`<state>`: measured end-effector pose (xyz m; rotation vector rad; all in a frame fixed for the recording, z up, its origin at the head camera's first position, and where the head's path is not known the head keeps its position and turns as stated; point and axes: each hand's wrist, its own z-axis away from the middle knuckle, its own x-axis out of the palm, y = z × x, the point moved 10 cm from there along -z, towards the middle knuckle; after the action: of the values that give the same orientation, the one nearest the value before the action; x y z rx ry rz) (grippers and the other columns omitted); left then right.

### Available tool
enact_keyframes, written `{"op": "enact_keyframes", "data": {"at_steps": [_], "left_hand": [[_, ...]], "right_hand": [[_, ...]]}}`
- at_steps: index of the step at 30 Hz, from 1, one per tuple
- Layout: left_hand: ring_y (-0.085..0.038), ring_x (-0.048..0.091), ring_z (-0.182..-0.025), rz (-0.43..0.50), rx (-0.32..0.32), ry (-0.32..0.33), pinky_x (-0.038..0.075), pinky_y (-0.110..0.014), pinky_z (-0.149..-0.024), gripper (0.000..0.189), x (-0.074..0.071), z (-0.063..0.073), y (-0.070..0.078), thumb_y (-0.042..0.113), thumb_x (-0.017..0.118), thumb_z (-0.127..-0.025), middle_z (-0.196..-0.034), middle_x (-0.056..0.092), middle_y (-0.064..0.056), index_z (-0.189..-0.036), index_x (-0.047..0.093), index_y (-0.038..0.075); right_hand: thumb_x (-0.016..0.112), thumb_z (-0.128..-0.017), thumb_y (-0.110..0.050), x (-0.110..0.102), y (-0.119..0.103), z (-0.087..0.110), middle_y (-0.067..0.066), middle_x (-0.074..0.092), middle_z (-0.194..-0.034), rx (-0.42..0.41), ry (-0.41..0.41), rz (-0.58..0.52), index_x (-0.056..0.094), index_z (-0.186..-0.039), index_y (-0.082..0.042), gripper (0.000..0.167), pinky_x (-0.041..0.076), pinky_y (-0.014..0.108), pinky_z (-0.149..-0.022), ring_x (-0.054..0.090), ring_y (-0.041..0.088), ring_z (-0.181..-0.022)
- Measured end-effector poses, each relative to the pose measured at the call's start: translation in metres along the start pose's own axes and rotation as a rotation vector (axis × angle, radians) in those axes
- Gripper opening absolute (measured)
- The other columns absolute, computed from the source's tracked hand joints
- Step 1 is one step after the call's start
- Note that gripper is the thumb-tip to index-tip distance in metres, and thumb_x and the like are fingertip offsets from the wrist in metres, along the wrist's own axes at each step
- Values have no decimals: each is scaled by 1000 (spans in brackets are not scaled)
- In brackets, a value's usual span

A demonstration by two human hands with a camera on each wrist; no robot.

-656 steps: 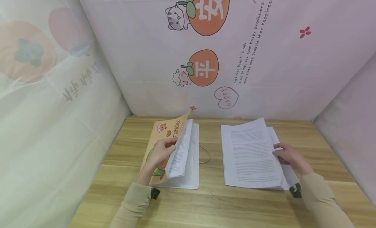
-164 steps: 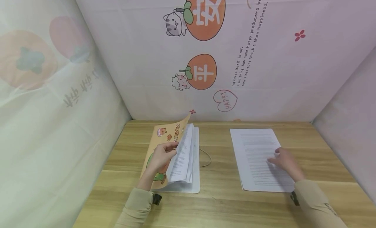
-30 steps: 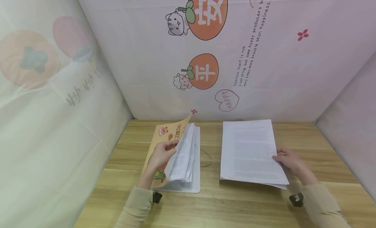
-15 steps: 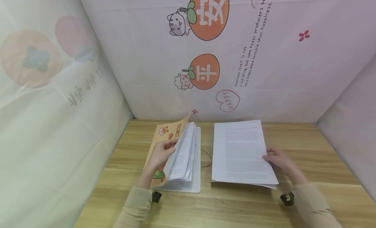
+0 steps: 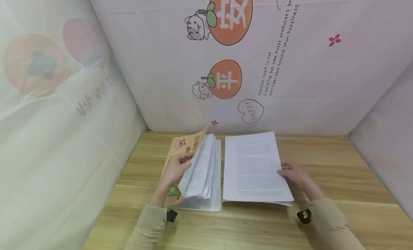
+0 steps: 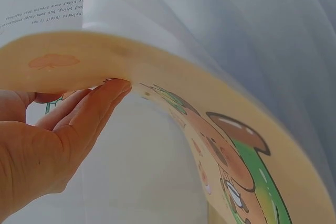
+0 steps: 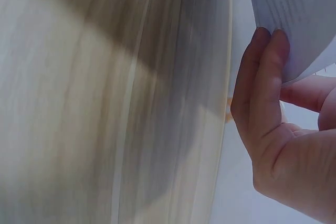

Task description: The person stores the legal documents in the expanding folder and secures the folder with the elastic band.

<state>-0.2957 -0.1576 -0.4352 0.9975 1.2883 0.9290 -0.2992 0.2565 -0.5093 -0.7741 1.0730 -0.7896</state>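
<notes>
Left hand (image 5: 175,168), centre-left of the head view: holding the lifted right edge of an orange folder cover (image 5: 181,147), gap between thumb and fingers narrow. Cover is bending upward, printed with cartoon animals. Left wrist view is showing fingertips meeting the curved edge of the cover; the thumb's contact is staying partly hidden there.

Printed inner sheets (image 5: 200,171) are standing tilted and slightly fanned under the cover, over the white back panel (image 5: 217,178), which is lying on the wooden table (image 5: 245,228).

Right hand (image 5: 297,175), right of centre in the head view: pinching loose sheets (image 5: 255,167) at their right edge, thumb on the upper face. Several layers are showing at the lower edge. The sheets are leaning a little, printed side up, left edge sitting just beside the folder with a narrow gap. Right wrist view is showing the fingers along the raised paper edge.

Beige sleeves (image 5: 145,225) are covering both forearms; a dark device (image 5: 304,216) is sitting at each wrist. White cloth (image 5: 306,99) with fruit drawings and lettering is hanging across the top of the frame.
</notes>
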Motion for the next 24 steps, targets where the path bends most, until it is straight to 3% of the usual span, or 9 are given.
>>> {"op": "enact_keyframes", "data": {"at_steps": [6,24], "left_hand": [[-24,69,-104,-1,3,5,53,-22,-79,43,-1,0,0,1,54,-86,-125,69,-18,-128,65,1],[-24,68,-105,-8,0,25,51,-19,-75,43,-4,1,2,2,55,-85,-123,70,-17,-127,66,1]], "right_hand": [[55,-97,-9,6,-5,-3,21,67,-103,18,6,25,43,-128,15,42,50,30,-71,62,13,-80],[58,-95,-11,22,-14,-16,23,67,-105,11,6,50,48,-126,13,40,48,32,-75,61,16,-82]]}}
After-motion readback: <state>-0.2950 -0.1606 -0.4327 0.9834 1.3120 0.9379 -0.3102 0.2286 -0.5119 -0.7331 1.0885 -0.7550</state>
